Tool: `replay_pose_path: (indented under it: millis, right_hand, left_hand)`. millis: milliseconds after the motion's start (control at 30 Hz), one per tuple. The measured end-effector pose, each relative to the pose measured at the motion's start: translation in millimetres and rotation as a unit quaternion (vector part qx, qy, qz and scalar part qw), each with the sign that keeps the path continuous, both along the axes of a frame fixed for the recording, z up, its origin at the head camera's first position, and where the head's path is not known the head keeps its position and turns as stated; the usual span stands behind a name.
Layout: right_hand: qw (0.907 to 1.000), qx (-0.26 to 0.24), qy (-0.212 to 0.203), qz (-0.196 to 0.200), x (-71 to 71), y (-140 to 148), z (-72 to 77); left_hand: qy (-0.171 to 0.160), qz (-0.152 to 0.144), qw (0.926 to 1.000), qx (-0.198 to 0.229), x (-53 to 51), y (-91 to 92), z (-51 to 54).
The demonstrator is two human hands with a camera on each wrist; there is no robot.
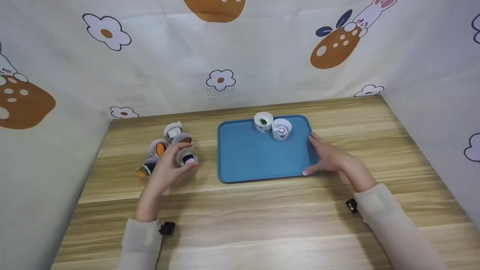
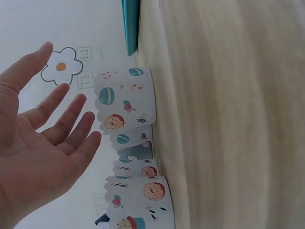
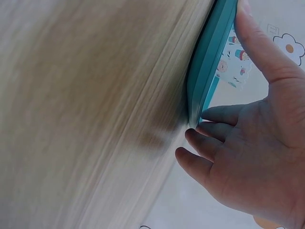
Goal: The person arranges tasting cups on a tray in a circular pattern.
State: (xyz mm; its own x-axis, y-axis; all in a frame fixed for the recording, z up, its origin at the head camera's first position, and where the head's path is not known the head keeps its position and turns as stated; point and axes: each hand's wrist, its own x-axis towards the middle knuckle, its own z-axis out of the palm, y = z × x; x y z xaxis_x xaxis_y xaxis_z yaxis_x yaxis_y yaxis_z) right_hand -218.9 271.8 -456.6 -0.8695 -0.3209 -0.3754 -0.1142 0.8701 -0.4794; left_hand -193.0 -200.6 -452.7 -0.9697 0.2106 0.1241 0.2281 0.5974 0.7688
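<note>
My left hand [image 1: 167,170] hovers over a group of patterned paper cups at the left, its fingers spread and gripping nothing. Nearest to it is a cup [image 1: 186,156] holding a small black-and-white piece. In the left wrist view the left hand [image 2: 47,138] appears apart from the cups' scalloped rims [image 2: 125,107]. My right hand [image 1: 330,155] touches the right end of a blue tray [image 1: 258,159], thumb by the front corner and fingertips along the side. From the right wrist, the right hand [image 3: 252,138] shows fairly straight fingers against the tray's rim [image 3: 209,62].
Two paper cups stand at the tray's back edge, one with something green [image 1: 263,122], one with a whitish piece [image 1: 281,129]. Other left-side cups hold a white piece [image 1: 174,132], an orange piece [image 1: 160,149] and a dark piece [image 1: 150,165]. Printed cloth [image 1: 168,75] walls the wooden table.
</note>
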Motion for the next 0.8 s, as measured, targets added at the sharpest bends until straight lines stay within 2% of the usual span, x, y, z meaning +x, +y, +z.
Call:
replay_pose_path:
  millis: [467, 633, 800]
  right_hand:
    - [1.0, 0.003, -0.002, -0.004, -0.2, -1.5, 0.4]
    - [1.0, 0.005, -0.002, -0.004, 0.3, -1.4, 1.2]
    - [1.0, 0.004, -0.001, -0.002, -0.1, -0.9, 1.5]
  left_hand:
    - [-0.008, 0.018, 0.9998, 0.011, 3.2, -3.7, -6.3]
    - [-0.024, 0.019, 0.9995, 0.001, 3.8, -4.3, -5.9]
    - [-0.045, 0.021, 0.9987, 0.014, 4.8, -5.7, -5.7]
